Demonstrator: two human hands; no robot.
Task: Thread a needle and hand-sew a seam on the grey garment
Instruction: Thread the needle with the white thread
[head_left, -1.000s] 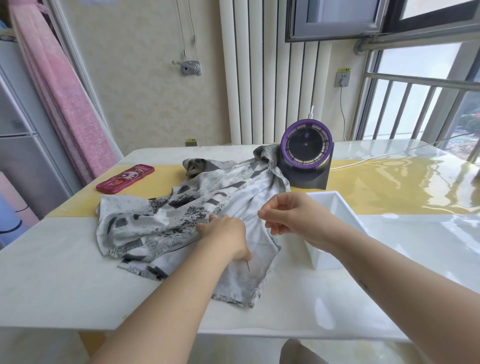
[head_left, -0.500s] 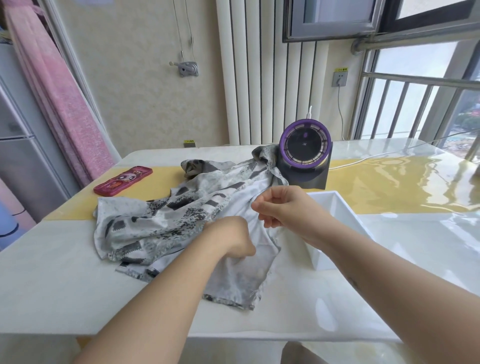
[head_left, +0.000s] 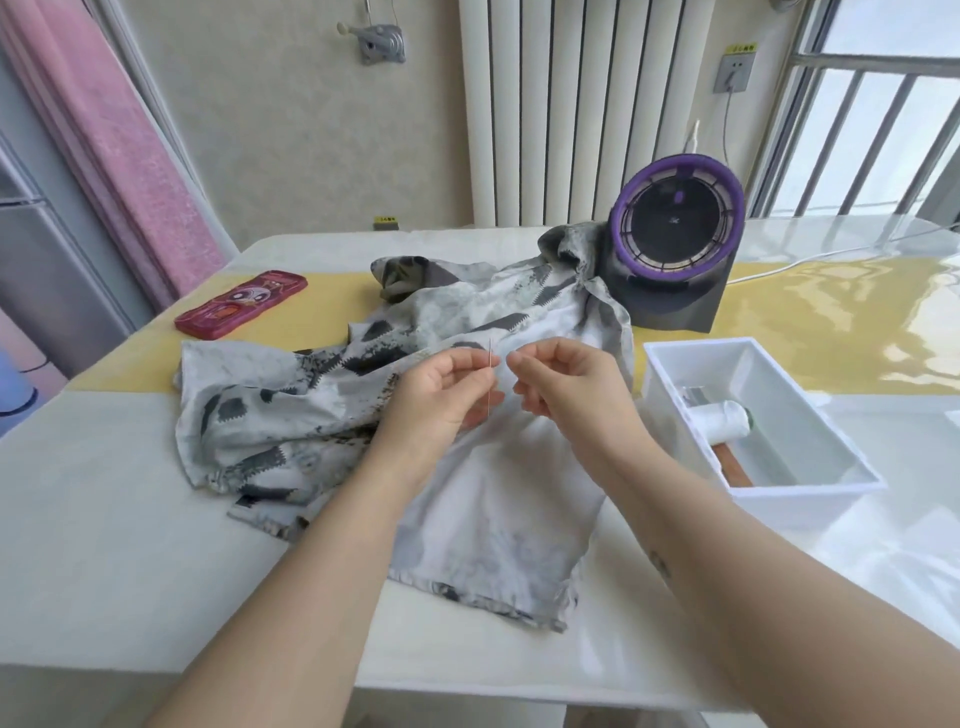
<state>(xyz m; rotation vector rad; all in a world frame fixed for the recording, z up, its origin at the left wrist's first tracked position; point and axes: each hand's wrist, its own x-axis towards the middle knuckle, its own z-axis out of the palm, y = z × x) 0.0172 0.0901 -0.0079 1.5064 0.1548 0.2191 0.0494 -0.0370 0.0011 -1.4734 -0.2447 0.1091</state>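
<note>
your left hand (head_left: 441, 397) keeps a tight grip on the needle (head_left: 491, 376), upright so the right hand (head_left: 566, 384) can likely meet its eye. that grip is narrow; thread there, cannot tell. the grey garment (head_left: 493, 519) lies on the worktop (head_left: 104, 519) beneath both.

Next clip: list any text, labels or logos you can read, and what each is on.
No text here is legible.
Upper yellow sticker above the wall socket: dark characters, too blurred.
Lower yellow sticker at the wall's foot: too small.
Mark at the fan centre: too small.
Red phone case: cartoon print, no readable words.
</note>
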